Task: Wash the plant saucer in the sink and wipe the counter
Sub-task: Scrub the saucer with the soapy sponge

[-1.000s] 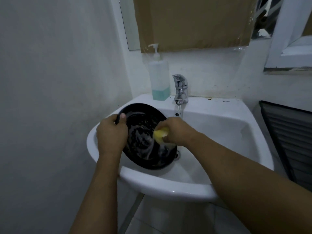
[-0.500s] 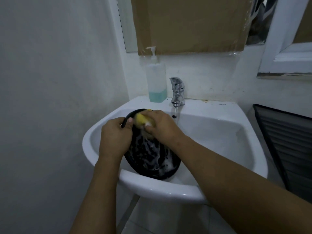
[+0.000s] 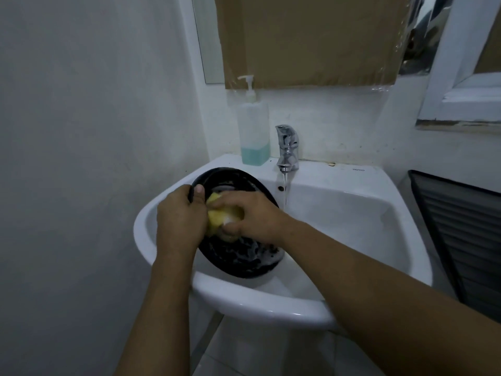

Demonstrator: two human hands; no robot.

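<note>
A round black plant saucer (image 3: 238,260) stands tilted in the left part of the white sink (image 3: 352,229), streaked with soap foam. My left hand (image 3: 180,219) grips its left rim, thumb over the edge. My right hand (image 3: 250,215) holds a yellow sponge (image 3: 217,219) and presses it against the saucer's inner face, close to my left hand. Much of the saucer's middle is hidden by both hands.
A chrome tap (image 3: 287,147) at the sink's back runs a thin stream of water (image 3: 284,191). A pump bottle (image 3: 253,126) with blue-green soap stands left of it. A white wall is close on the left; a dark louvred panel (image 3: 458,240) is on the right.
My right hand has moved the sponge from the saucer's right side, up to its top, then down to the left middle beside my left hand. The left hand kept its grip.
</note>
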